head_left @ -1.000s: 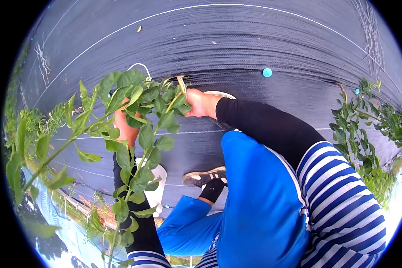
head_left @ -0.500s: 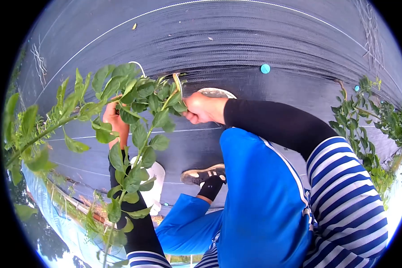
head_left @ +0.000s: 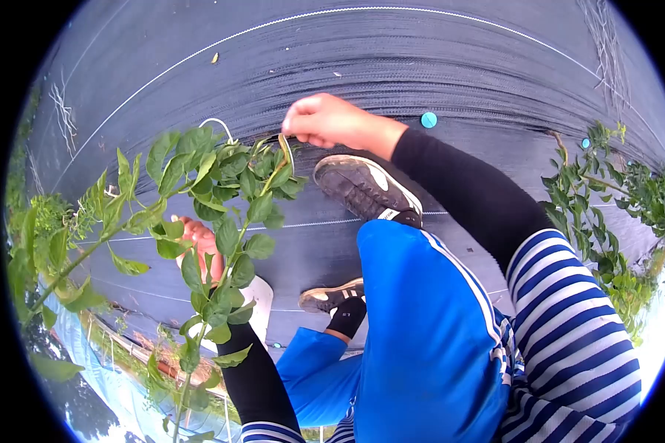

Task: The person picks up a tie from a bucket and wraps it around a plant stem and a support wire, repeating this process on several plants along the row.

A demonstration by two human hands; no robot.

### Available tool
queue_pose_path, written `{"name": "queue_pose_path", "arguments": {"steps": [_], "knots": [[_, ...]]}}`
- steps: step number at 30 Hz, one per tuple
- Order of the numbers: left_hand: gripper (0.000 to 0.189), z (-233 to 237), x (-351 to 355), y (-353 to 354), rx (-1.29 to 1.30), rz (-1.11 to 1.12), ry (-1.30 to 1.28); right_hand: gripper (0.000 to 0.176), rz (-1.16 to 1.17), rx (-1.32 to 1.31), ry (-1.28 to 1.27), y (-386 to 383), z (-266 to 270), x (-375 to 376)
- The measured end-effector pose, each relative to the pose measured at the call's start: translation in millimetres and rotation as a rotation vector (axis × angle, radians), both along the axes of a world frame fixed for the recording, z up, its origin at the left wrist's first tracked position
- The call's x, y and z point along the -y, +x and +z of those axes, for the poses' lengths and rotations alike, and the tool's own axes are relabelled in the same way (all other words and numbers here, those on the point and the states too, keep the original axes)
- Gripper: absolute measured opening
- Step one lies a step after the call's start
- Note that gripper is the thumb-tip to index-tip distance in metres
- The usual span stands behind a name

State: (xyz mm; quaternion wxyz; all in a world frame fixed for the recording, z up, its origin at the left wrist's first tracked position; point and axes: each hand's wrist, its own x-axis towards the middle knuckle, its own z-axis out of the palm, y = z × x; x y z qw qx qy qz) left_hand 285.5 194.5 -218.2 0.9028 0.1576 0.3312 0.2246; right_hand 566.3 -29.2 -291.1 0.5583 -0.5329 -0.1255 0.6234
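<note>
Green leaves (head_left: 227, 235) overlap left hand (head_left: 200, 242), stem (head_left: 276, 174) near right hand (head_left: 331, 121)

Blue trousers with white side piping, black sleeves, blue-and-white striped shirt, dark white-striped shoes.

The ground cover (head_left: 332, 74) is dark grey to black, with fine darker streaks and thin white lines across it. The leaves (head_left: 229, 236) on the left are mid green, some of them yellower, and their stem (head_left: 87, 256) is light green. The loop (head_left: 218, 121) at their far side is white, and the disc (head_left: 428, 119) is turquoise. The sleeves (head_left: 473, 192) are plain black, the shirt (head_left: 576, 317) navy and white in stripes, the trousers (head_left: 428, 332) bright blue with white piping. The far shoe (head_left: 347, 184) is blackish with white trim, the sock (head_left: 347, 317) black with pale lettering. The sheeting (head_left: 103, 369) near left seems pale blue, though blurred.
</note>
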Motion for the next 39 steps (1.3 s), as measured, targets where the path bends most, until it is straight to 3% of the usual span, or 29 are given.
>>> {"name": "queue_pose_path", "arguments": {"steps": [1,2,3,5,6,7,9,11,13,14,17,18,19,21,22,23,25,30,32,35,37,39], "knots": [[0.024,-5.6,4.4,-4.2,0.178,-0.064,-0.098,0.022,-0.079,0.427,0.198,-4.2,-3.7,-15.7],[0.022,-9.2,6.3,-8.4,0.358,-0.129,-0.192,0.022,0.005,0.574,0.105,-9.2,-6.4,-26.3],[0.022,-6.3,15.3,-7.0,0.363,-0.129,-0.184,0.022,0.089,0.719,0.011,-11.8,7.6,-35.4],[0.008,2.5,39.2,-5.0,-0.024,-0.072,0.215,0.022,0.196,0.809,-0.011,-17.8,18.3,-52.9],[0.009,5.0,41.1,-1.0,0.117,-0.214,0.055,0.023,0.305,0.893,-0.044,-20.8,22.0,-58.2],[0.009,0.1,40.4,-6.6,0.111,-0.210,0.058,0.023,0.308,0.887,-0.038,-21.4,24.1,-61.4],[0.011,-17.3,42.5,-23.1,0.170,-0.013,-0.162,0.024,0.428,1.006,0.003,-20.3,26.1,-66.7],[0.014,-22.7,40.0,-38.8,0.147,-0.039,-0.252,0.024,0.474,1.021,0.014,-20.0,27.6,-70.0],[0.017,-33.5,41.6,-47.9,0.008,-0.075,0.035,0.026,0.492,1.012,0.027,-19.4,32.0,-69.5],[0.015,-35.2,40.3,-55.0,-0.290,0.045,-0.025,0.026,0.492,1.011,0.025,-20.7,33.5,-69.2],[0.017,-27.0,61.6,-36.7,-0.248,-0.111,0.161,0.030,0.511,1.066,0.020,-24.8,34.2,-70.1],[0.022,-32.3,56.6,-32.1,0.058,-0.388,0.228,0.028,0.488,1.057,-0.015,-27.0,32.8,-71.2],[0.022,-38.6,56.7,-32.9,0.058,-0.389,0.227,0.026,0.465,1.047,-0.050,-28.7,31.2,-71.9],[0.021,-51.2,63.7,-38.4,0.166,-0.139,-0.400,0.023,0.435,1.011,-0.081,-27.9,27.3,-71.1],[0.019,-44.3,78.7,-33.0,-0.060,0.128,-0.364,0.021,0.405,0.978,-0.112,-25.8,25.6,-70.9],[0.019,-46.6,86.5,-30.6,-0.059,0.129,-0.364,0.021,0.406,0.978,-0.112,-23.7,23.9,-71.4],[0.019,-53.6,95.2,-30.3,0.032,-0.002,-0.314,0.020,0.366,0.928,-0.242,-19.8,26.8,-71.6],[0.024,-47.2,129.2,-15.4,-0.179,-0.137,-0.341,0.024,0.246,0.880,-0.409,-4.9,37.2,-43.3],[0.026,-47.0,141.5,-7.6,-0.175,-0.230,-0.377,0.022,0.060,0.869,-0.225,-8.6,53.4,-16.8],[0.031,-31.6,163.5,21.3,-0.167,-0.317,-0.448,0.016,-0.127,1.081,0.476,-34.6,62.3,14.8],[0.036,-6.4,178.1,48.9,-0.144,-0.326,-0.387,0.019,0.184,1.047,0.650,-46.4,76.6,31.1],[0.036,-15.3,185.3,52.6,-0.314,-0.229,-0.432,0.018,0.364,1.044,0.760,-57.6,78.9,38.2]]}}
